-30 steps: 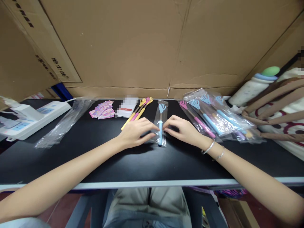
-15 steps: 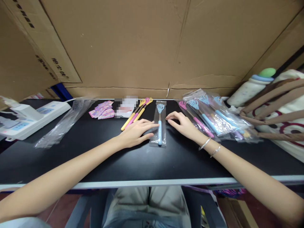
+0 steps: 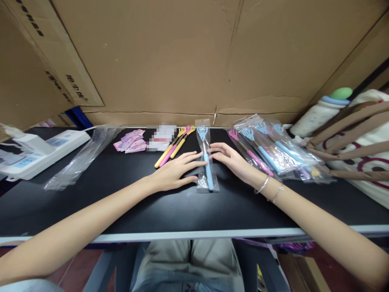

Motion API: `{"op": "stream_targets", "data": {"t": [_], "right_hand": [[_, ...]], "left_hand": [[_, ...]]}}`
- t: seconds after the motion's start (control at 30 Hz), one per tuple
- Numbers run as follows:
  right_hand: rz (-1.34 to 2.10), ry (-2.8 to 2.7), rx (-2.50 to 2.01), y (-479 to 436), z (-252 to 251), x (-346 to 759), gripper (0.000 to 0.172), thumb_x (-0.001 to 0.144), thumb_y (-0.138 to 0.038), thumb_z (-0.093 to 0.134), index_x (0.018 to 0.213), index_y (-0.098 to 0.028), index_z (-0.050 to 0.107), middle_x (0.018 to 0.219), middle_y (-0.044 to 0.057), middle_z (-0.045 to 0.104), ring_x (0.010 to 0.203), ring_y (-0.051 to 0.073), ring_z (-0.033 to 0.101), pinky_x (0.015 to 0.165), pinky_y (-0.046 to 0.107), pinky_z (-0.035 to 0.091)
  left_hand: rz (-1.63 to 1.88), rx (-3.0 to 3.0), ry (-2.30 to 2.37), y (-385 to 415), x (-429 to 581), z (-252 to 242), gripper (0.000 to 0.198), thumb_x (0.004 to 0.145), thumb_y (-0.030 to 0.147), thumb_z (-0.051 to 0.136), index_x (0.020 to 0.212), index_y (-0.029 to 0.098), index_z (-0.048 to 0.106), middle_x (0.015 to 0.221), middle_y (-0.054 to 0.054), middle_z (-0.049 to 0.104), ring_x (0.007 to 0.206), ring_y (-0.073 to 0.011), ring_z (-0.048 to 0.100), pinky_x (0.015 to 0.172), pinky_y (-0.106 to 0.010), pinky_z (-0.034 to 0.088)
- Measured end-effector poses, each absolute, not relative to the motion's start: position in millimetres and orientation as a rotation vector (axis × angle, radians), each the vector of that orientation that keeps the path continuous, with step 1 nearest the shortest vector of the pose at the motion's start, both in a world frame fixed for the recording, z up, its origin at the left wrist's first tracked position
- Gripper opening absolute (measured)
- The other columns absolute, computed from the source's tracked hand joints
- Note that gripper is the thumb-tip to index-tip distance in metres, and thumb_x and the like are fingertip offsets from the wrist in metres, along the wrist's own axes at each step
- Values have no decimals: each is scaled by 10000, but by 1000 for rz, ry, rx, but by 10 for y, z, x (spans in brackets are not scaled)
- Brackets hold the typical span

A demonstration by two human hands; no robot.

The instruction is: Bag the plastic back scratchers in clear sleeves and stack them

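Note:
A blue back scratcher (image 3: 208, 172) with a claw-shaped head lies inside a clear plastic bag (image 3: 202, 185) on the black table, its head pointing away from me. From the left, my left hand (image 3: 179, 172) rests with spread fingers, the fingertips touching the bag and handle. My right hand (image 3: 229, 160) is on the other side, fingers loosely bent and apart, their tips at the bag's right edge. Neither hand is closed around the scratcher. Just beyond my left hand lie unbagged yellow and pink back scratchers (image 3: 172, 152).
Several bagged back scratchers (image 3: 270, 150) are piled at the right, near a bottle (image 3: 316, 115) and a cloth bag (image 3: 364, 142). Small purple-pink cards (image 3: 130, 141), empty clear bags (image 3: 83, 158) and a power strip (image 3: 45, 152) lie leftward. Cardboard (image 3: 182, 61) walls the back.
The bagged blue back scratcher has turned slightly, its head shifting left and its handle end right. My right hand has moved left to its bag; my left fingers are more spread.

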State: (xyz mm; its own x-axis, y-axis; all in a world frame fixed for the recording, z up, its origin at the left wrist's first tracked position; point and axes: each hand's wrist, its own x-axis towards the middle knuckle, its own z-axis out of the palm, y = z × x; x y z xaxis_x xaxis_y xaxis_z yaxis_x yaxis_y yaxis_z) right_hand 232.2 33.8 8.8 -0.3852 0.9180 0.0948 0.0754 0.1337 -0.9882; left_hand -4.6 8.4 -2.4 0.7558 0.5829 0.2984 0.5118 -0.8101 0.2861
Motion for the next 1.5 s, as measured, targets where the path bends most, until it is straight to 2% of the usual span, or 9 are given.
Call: {"op": "stream_targets", "data": {"t": [0.13,0.4,0.57,0.83,1.1,1.23,1.3,1.37,1.5], "right_hand": [[1499,-1420,-961,300,136,2302,355,788,-252,620,1126,-244,512,1244,74,542,1041,174,607,978,431,489],[1573,-1409,-972,285,127,2279,296,788,-237,637,1065,-230,534,1191,68,576,1122,185,570,947,380,504],[1552,-1525,-1027,300,97,2303,319,797,-291,652,1064,-252,481,1104,28,617,993,163,627,859,380,543],[1510,-1478,-1086,352,239,2376,401,735,-253,698,1081,-228,497,1054,54,654,873,163,662,786,357,563],[1408,-1542,-1076,572,551,2723,414,714,-226,729,1095,-228,567,1025,46,666,799,151,659,696,317,585],[1299,-1486,-1101,637,843,2977,423,718,-172,706,1128,-204,606,999,42,689,749,107,656,656,231,547],[1243,-1467,-1169,658,991,3142,403,780,-150,615,1183,-161,594,965,40,700,691,55,635,625,191,482],[1196,-1487,-1253,691,1109,3350,414,835,-128,494,1243,-142,562,966,36,698,751,42,642,627,198,430],[1032,-1513,-1425,798,1227,3851,415,801,-144,605,1209,-219,608,1080,64,686,676,59,642,548,152,461]], "left_hand": [[645,2781,823,70,-25,-11,535,929,343,484,1440,269,348,1525,-101,306,1400,-259,280,1118,-479,334],[629,2847,777,87,-15,-39,532,924,335,497,1432,262,358,1523,-76,320,1396,-242,275,1126,-476,328],[637,2850,775,81,-14,-38,519,919,307,509,1419,269,376,1503,-79,359,1393,-242,292,1119,-484,332],[698,2836,822,131,-40,-47,504,921,275,499,1412,268,384,1470,-78,405,1344,-223,362,1097,-456,371],[580,2725,885,170,-81,-98,378,937,349,470,1287,225,540,1351,-87,535,1246,-201,444,1054,-414,412],[584,2675,881,169,-88,-92,391,935,356,473,1302,231,527,1363,-88,523,1243,-204,443,1050,-412,408],[586,2653,881,171,-89,-92,393,932,351,480,1303,229,525,1365,-88,521,1245,-201,439,1053,-410,403],[588,2635,884,176,-88,-96,387,929,345,488,1295,229,533,1364,-90,523,1244,-200,437,1054,-410,399],[617,2597,878,193,-86,-108,371,917,348,512,1269,242,562,1353,-85,537,1233,-207,447,1050,-408,397]]}}
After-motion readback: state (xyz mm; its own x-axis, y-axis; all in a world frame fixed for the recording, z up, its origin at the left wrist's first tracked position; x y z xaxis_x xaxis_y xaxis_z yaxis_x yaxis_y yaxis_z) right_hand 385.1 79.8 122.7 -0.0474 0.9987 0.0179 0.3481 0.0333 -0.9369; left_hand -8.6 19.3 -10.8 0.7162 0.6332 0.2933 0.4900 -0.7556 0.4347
